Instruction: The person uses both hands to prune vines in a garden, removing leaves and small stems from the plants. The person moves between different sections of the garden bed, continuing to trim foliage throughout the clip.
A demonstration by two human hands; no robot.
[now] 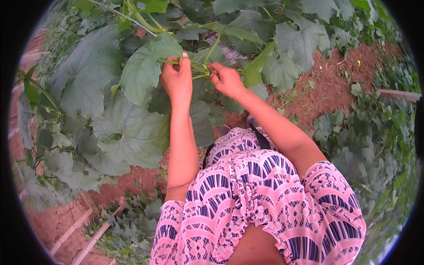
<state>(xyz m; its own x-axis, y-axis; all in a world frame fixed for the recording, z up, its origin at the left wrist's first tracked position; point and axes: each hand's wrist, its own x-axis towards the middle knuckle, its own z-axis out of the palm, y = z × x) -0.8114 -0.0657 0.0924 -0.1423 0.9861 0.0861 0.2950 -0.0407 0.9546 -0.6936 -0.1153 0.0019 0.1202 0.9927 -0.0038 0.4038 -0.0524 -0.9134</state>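
Before me is a climbing vine with broad lobed leaves. My left hand (177, 74) is raised, its thumb and fingers closed around a green vine stem (197, 67) beside a large leaf (142, 66) that hangs to its left. To the right, my right hand (226, 78) has its fingertips at a stem node (206, 70), where thin shoots and tendrils branch; whether it grips the node cannot be told. A folded light green leaf (258, 66) stands just beyond the right hand. A pale string (122, 16) runs down to the thicker stem at the top.
Dense leaves (129, 132) hang at the left. Reddish soil (331, 79) shows at the right, with more low vines (357, 152) beyond it. Pale wooden slats (89, 243) lie at the lower left, and a pale bar (399, 95) juts in at the right edge.
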